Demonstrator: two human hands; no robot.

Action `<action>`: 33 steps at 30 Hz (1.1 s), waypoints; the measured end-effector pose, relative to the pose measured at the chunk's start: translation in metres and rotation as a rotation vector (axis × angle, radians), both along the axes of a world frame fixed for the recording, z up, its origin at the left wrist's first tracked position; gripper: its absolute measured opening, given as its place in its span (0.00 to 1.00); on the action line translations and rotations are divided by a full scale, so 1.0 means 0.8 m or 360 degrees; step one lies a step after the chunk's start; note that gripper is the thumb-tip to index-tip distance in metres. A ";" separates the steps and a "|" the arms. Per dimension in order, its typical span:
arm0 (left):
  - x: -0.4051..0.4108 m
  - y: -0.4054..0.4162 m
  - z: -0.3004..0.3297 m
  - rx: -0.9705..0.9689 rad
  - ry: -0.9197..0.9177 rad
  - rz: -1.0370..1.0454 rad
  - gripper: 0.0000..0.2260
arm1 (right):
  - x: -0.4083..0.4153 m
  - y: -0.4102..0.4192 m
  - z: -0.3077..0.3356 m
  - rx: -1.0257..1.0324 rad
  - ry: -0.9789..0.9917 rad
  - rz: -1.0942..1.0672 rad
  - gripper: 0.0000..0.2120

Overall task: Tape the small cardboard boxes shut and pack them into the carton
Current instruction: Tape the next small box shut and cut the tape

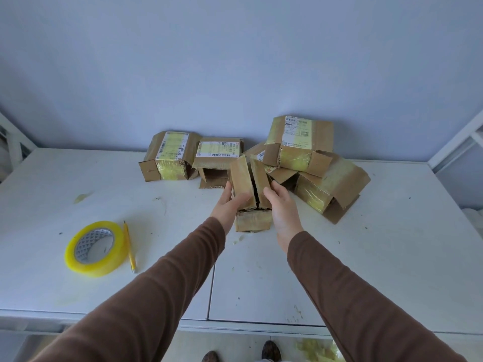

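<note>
A small cardboard box [251, 194] stands on the white table [392, 257] in front of me, its two top flaps half raised with a dark gap between them. My left hand [227, 205] grips the box's left side, thumb on the left flap. My right hand [283, 212] holds its right side, thumb against the right flap. Behind it lie several more small boxes with yellowish tape and labels: one at the left [170, 156], one beside it [218, 158], and a pile at the right [300, 145]. No larger carton is in view.
A roll of yellow tape [95, 248] lies at the table's front left, with a yellow pencil [130, 248] just to its right. Scraps of tape dot the tabletop and the floor. A blue wall runs behind the table. White frames stand at both sides.
</note>
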State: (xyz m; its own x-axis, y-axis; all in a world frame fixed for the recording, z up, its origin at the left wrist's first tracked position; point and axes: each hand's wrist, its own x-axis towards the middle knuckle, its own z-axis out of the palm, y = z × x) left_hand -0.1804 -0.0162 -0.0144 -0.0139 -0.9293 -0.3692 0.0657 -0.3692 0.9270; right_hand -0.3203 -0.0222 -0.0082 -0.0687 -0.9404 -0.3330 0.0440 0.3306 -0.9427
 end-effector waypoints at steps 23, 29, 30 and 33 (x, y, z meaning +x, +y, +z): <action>0.286 0.134 -0.036 0.0295 -0.1907 0.0094 0.40 | 0.254 0.088 -0.057 0.0175 0.0332 0.1231 0.26; 0.288 0.121 -0.026 0.0273 -0.1883 0.0016 0.32 | 0.283 0.085 -0.050 0.0227 0.0404 0.1276 0.26; 0.283 0.122 -0.021 0.0226 -0.1823 0.0067 0.30 | 0.282 0.086 -0.045 0.0191 0.0404 0.1238 0.25; 0.260 0.124 -0.006 0.0087 -0.1440 0.0242 0.28 | 0.271 0.085 -0.025 0.0001 0.0506 0.1113 0.20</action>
